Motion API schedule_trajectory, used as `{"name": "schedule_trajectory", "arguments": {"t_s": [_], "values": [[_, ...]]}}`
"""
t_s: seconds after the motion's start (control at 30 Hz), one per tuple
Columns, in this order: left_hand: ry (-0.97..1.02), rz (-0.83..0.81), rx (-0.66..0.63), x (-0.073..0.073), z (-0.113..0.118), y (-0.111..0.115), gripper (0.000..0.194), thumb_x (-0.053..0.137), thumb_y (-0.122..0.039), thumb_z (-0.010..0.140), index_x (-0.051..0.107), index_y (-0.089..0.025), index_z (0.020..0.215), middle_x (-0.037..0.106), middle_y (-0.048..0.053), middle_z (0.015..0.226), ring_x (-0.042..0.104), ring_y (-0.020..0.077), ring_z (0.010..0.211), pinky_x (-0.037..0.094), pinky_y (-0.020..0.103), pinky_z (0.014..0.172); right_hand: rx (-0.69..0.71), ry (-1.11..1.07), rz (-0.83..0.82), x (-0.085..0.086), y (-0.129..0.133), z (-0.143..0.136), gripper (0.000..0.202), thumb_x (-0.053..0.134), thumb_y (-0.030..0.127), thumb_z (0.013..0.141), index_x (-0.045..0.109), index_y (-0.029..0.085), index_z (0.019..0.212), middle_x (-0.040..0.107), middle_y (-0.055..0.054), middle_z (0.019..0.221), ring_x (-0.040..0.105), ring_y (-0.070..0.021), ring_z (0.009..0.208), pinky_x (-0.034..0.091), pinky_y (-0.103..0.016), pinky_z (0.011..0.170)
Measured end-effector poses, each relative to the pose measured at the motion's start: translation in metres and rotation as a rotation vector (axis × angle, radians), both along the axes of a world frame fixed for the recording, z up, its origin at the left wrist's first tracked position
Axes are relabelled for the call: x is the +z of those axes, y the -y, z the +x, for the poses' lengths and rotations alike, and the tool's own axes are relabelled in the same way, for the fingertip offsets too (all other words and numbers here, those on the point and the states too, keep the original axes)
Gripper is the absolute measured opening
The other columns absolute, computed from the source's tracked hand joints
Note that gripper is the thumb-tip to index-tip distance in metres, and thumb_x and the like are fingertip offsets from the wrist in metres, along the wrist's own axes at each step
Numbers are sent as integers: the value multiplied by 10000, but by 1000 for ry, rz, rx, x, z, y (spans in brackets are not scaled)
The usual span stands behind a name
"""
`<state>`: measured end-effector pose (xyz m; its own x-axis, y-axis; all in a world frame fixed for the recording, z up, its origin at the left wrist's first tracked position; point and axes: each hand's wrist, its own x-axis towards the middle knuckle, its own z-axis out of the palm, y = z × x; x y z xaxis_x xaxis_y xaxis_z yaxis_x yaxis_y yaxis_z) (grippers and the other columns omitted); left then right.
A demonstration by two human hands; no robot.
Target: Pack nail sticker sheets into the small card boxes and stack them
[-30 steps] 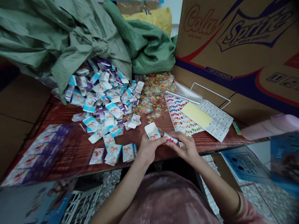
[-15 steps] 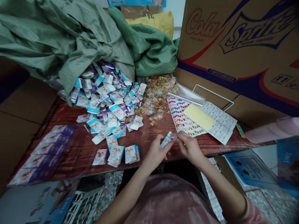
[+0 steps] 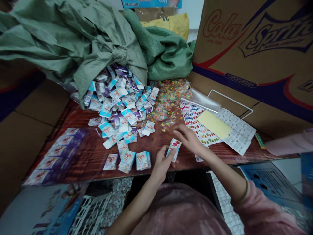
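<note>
In my left hand [image 3: 161, 161] is a small white and blue carton [image 3: 171, 155], gripped near the table's front edge. At its top shows a paper piece with red printed spots. My right hand [image 3: 187, 137] hovers just up and to the right of it, fingers stretched out and a little bent, nothing visible in them. Beyond the right fingertips lies a heap of small clear packets with colourful bits [image 3: 168, 104]. Beneath my right forearm pokes out a small printed strip [image 3: 199, 158]. Several flat cartons [image 3: 127, 160] lie in small stacks left of my left hand.
A big pile of loose cartons [image 3: 122, 104] spills from a green sack [image 3: 110, 42]. Sticker sheets [image 3: 190, 117], a yellow card [image 3: 215, 124] and a clear plastic sleeve [image 3: 201, 100] lie right. Wrapped purple packs [image 3: 57, 151] are left; a large cardboard box [image 3: 220, 49] stands behind.
My right hand has come away from the carton and moved up, its fingers now stretched out. The carton in my left hand is turned more upright, showing red spots. The view has shifted slightly.
</note>
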<state>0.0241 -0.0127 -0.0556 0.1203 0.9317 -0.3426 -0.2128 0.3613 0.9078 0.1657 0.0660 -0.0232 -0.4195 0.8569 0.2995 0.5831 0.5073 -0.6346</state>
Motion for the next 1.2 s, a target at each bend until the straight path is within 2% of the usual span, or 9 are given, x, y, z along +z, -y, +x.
{"name": "schedule_trajectory", "arguments": {"t_s": [0.17, 0.33, 0.4, 0.5, 0.6, 0.7, 0.87, 1.0, 1.2], "values": [[-132, -10, 31, -7, -6, 2, 438, 566, -598, 768, 497, -185, 896, 530, -65, 540, 427, 57, 341, 248, 147, 295, 200, 96, -5, -31, -52, -26, 132, 627, 215, 836, 618, 172, 961, 654, -72, 964, 608, -190, 882, 468, -291, 767], [-116, 1, 27, -7, -7, 1, 421, 547, -594, 782, 508, -188, 884, 432, -97, 442, 346, 49, 306, 218, 143, 291, 224, 220, 70, -47, -65, -26, 200, 494, 64, 834, 635, 149, 947, 644, -117, 1013, 601, -209, 948, 453, -329, 840], [-98, 1, 38, -6, -8, 0, 411, 569, -582, 772, 513, -185, 865, 450, -89, 453, 361, 49, 319, 231, 142, 298, 135, 113, 35, -42, -59, -17, 217, 493, 70, 818, 623, 153, 970, 654, -99, 960, 613, -194, 870, 468, -319, 787], [-71, -16, 54, -6, -7, -3, 421, 596, -576, 753, 524, -179, 872, 471, -81, 459, 374, 50, 327, 240, 142, 300, -26, -324, -147, -23, -39, -1, 140, 544, 180, 825, 588, 187, 958, 656, -29, 826, 604, -146, 682, 479, -278, 650], [-25, -28, 49, -6, -7, -5, 439, 608, -568, 748, 545, -170, 920, 493, -73, 476, 394, 48, 340, 255, 137, 310, 25, -582, -368, -3, -11, 11, 143, 623, 266, 805, 571, 212, 927, 652, 9, 786, 596, -121, 635, 475, -249, 608], [5, -7, 19, -6, -6, -6, 443, 631, -548, 739, 568, -159, 940, 520, -60, 532, 443, 49, 374, 293, 134, 326, 57, -475, -385, 4, 10, 14, 104, 645, 256, 795, 604, 199, 871, 651, 5, 780, 614, -126, 699, 481, -244, 650], [-19, 39, -20, -8, -5, -6, 447, 643, -503, 745, 599, -137, 998, 567, -35, 599, 506, 64, 420, 371, 147, 361, -4, -241, -169, -5, 19, 12, 78, 583, 198, 837, 628, 187, 900, 651, -31, 874, 628, -143, 774, 502, -261, 705], [-39, 48, -19, -11, -4, -5, 428, 645, -471, 754, 602, -130, 1009, 578, -33, 590, 511, 64, 413, 394, 154, 384, 53, -135, -48, -8, 27, 8, 130, 543, 154, 866, 639, 201, 940, 670, -47, 900, 636, -168, 834, 513, -295, 749], [-18, 31, 21, -11, -1, -4, 415, 667, -455, 735, 582, -126, 974, 582, -36, 605, 505, 60, 401, 409, 164, 391, 188, -63, 67, -15, 38, 10, 348, 459, 94, 903, 586, 257, 1183, 696, -30, 1028, 634, -172, 992, 360, -451, 1062]]}}
